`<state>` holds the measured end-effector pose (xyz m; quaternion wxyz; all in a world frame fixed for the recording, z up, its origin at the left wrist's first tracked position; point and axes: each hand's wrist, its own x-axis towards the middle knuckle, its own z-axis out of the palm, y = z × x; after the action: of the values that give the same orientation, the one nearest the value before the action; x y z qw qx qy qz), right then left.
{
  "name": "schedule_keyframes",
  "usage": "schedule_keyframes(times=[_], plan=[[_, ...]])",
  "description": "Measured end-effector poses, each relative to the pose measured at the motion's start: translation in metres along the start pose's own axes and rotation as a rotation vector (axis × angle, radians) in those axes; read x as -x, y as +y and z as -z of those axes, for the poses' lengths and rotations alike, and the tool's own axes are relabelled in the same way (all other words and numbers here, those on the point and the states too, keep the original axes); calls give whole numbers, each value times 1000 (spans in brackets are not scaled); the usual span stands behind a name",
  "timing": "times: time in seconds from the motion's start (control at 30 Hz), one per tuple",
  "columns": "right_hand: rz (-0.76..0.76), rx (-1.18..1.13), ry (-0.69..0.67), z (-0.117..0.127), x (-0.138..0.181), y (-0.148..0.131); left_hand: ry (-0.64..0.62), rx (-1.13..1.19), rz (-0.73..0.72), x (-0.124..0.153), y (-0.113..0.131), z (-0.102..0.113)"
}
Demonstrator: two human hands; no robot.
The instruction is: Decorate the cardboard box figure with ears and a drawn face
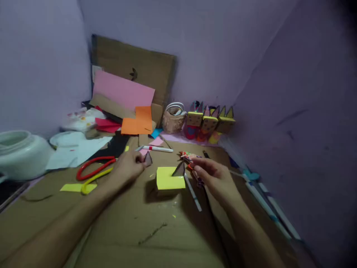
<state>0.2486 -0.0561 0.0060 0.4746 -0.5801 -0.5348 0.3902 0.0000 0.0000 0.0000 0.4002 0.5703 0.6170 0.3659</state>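
Pinched in my left hand (130,163) is a small greyish-purple triangle (148,159) with a dark outline. In front of me sits a box-like piece with a yellow paper top (170,178). A similar dark-edged triangle (179,169) stands upright at its back right corner. My right hand (213,175) is at a flower-patterned tool (199,181) with an orange part and a black cord, which looks like a glue gun. Its thumb and fingers are apart beside the orange part; any contact is unclear. A thin white stick (193,193) lies beside the yellow-topped piece.
Red-and-yellow-handled scissors (96,169) lie left, near a yellow paper strip (69,187). Behind are a white marker (158,149), orange paper (136,124), a round basket (173,121) and several eared figures (209,124). A white pot (23,156) stands far left.
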Motion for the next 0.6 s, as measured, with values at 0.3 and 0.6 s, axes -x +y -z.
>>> schedule_keyframes(times=[0.3,0.6], plan=[[139,-87,-341,-22,13,3,-122,19,-218,42,23,16],[117,22,-203,-44,17,-1,-16,-422,-672,54,26,12]])
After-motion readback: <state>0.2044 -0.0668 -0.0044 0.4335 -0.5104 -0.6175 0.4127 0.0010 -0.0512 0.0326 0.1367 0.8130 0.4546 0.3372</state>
